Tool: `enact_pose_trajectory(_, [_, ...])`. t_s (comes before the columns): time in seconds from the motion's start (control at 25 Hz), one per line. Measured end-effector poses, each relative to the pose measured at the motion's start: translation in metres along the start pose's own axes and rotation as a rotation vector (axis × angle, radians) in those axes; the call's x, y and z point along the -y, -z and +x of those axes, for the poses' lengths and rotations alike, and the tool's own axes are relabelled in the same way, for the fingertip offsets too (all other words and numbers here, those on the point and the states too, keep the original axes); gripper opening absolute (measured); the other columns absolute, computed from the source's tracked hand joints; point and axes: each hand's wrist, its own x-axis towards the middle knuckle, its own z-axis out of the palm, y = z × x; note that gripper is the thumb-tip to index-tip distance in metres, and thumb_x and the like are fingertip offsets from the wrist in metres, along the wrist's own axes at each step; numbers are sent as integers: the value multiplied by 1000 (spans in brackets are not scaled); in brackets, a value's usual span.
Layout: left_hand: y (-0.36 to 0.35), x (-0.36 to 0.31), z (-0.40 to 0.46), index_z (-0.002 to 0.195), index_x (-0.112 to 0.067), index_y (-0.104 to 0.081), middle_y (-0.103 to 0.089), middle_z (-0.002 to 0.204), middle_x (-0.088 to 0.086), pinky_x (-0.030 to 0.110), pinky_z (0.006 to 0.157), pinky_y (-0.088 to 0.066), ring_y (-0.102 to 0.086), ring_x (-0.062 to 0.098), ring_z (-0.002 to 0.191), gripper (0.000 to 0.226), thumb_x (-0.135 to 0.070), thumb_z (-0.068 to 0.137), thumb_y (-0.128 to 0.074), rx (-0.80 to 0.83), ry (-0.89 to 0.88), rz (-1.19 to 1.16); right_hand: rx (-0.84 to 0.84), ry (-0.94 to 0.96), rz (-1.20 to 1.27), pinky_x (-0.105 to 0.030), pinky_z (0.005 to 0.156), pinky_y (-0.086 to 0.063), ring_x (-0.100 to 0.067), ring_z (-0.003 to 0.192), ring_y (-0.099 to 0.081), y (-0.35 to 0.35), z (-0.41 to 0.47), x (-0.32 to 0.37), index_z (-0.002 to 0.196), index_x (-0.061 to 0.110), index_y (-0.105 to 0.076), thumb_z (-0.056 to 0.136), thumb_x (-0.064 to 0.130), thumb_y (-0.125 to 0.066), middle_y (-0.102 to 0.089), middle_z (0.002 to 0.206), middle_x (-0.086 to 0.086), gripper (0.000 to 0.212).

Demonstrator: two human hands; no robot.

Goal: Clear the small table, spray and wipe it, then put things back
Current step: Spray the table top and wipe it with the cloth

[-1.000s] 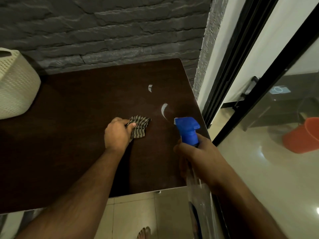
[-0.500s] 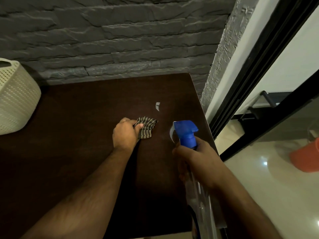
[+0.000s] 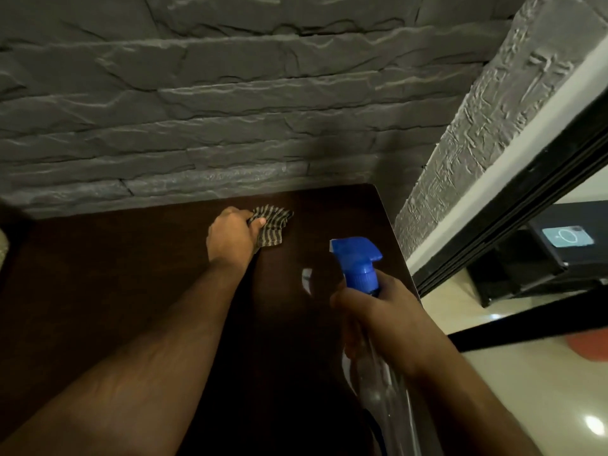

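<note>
1. Head view: one dark brown table (image 3: 115,274) stands against a grey stone wall (image 3: 230,110), its top bare apart from one cloth.
2. One left hand (image 3: 233,236) presses one striped cloth (image 3: 271,227) onto the table's far edge, fingers curled tight around it.
3. One right hand (image 3: 388,320) grips one clear spray bottle (image 3: 381,399) by the neck, fingers wrapped closed; its blue nozzle (image 3: 357,260) is above the table's right side.
4. One orange object (image 3: 589,345) sits on the floor at the far right, partly cut off.

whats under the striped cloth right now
The striped cloth lies flat on the dark table near the stone wall, pressed down by the left hand. Only bare tabletop shows around it; whatever is directly beneath it is covered.
</note>
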Motion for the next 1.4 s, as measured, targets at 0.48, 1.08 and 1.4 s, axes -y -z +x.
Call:
enact_pose_trajectory(0.48, [-10, -16, 48, 83, -12, -68, -61, 86, 8, 34, 65, -45, -60, 28, 79, 32, -41, 93, -56, 23, 39, -15, -39, -62, -40, -38, 57, -47, -26, 52, -53, 11, 21, 18, 93, 4, -57, 80, 20, -67, -57, 60, -12, 23])
enact_pose_trajectory(1.08, [-7, -40, 1, 103, -18, -70, -61, 103, 3, 33, 73, -50, -59, 18, 88, 30, -43, 92, -56, 64, -46, -10, 28, -160, -37, -33, 51, -43, -25, 48, -51, 5, -9, 1, 100, 4, -57, 83, 14, -63, -57, 58, -14, 20])
enact_pose_trajectory(1.4, [-17, -63, 16, 104, -19, -68, -60, 103, 2, 28, 69, -42, -57, 14, 88, 31, -44, 93, -54, 138, -34, -27, -103, -104, -47, -37, 57, -47, -28, 57, -56, 8, 5, 5, 97, 4, -58, 81, 14, -63, -60, 65, -16, 19])
